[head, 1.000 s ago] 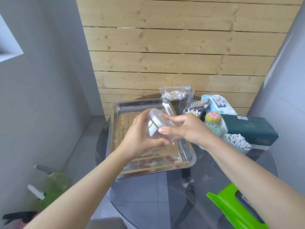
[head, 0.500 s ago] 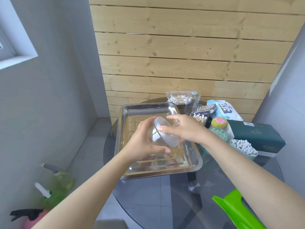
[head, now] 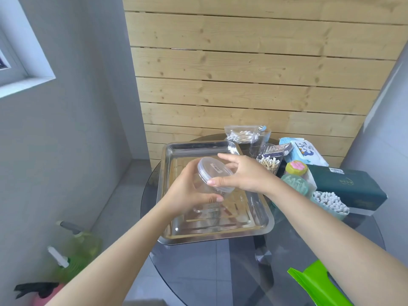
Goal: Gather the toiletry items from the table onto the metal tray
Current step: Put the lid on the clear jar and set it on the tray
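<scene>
Both hands' fingers now grasp the clear jar (head: 212, 182) lower over the metal tray (head: 260, 228), its lid tilted further toward the camera, so set-down looks near.

1. The metal tray (head: 215, 236) is shiny and lies flat on the left part of the round glass bench (head: 198, 272).
2. A clear jar (head: 212, 180) with a clear lid is held tilted in the air over the tray.
3. Cotton swab packs (head: 239, 134), wet wipes (head: 305, 152), round soaps (head: 295, 167), a dark green tissue box (head: 348, 186) and a cup of swabs (head: 330, 200) sit along the bench's right edge.
</scene>
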The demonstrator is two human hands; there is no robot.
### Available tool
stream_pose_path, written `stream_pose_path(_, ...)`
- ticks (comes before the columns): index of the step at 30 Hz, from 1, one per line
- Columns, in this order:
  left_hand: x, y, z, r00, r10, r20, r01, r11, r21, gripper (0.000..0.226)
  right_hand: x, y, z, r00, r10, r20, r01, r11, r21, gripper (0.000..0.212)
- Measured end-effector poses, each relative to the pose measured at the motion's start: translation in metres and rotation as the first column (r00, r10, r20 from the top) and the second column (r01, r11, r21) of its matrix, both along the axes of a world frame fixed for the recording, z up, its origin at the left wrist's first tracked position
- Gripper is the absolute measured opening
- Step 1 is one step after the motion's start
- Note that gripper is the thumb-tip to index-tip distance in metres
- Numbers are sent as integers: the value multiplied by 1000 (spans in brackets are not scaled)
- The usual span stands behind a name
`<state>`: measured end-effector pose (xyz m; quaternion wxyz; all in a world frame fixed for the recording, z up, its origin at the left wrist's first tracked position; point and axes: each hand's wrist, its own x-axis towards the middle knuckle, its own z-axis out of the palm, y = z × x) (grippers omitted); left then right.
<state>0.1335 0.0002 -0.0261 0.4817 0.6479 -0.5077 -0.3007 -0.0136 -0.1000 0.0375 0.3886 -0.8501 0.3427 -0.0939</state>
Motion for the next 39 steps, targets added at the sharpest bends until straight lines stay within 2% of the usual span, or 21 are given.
stream_pose_path(2,10,-4,-4,999,48,9,-48,999,8,99,12,-3,-8,997,-45,63,37,991,128,96)
stream_pose_path(3,17,-6,-4,993,97,67,-99,995,30,100,21,-7,-12,991,-79,105,58,979,195,93)
stream_pose_path(6,39,-17,-2,931,254,263,-292,949,119,107,52,-19,-23,959,-195,205,123,939,321,70)
stream_pose_path(9,58,-31,-1,894,315,320,-380,910,167,115,81,-29,-34,937,-248,244,149,920,362,56)
stream_pose_path(14,86,-56,-2,881,308,358,-389,904,178,91,117,-40,-48,915,-295,276,172,903,395,50)
stream_pose_path(18,97,-68,-7,871,266,412,-390,885,253,101,128,-43,-55,899,-322,295,195,900,389,47)
stream_pose_path(23,96,-72,-10,863,211,459,-381,869,317,107,127,-43,-54,913,-294,282,183,914,361,48)
stream_pose_path(26,89,-69,-7,825,219,520,-412,864,290,109,116,-38,-47,924,-274,267,177,924,339,51)
stream_pose_path(29,67,-65,8,799,220,560,-397,892,215,93,90,-34,-35,938,-249,240,194,953,231,48)
stream_pose_path(33,23,-64,24,853,137,504,-260,948,183,65,32,-33,-23,930,-288,227,277,957,81,40)
stream_pose_path(39,-45,-79,36,901,12,435,-110,974,200,51,-49,-32,-6,933,-323,160,347,925,-152,39)
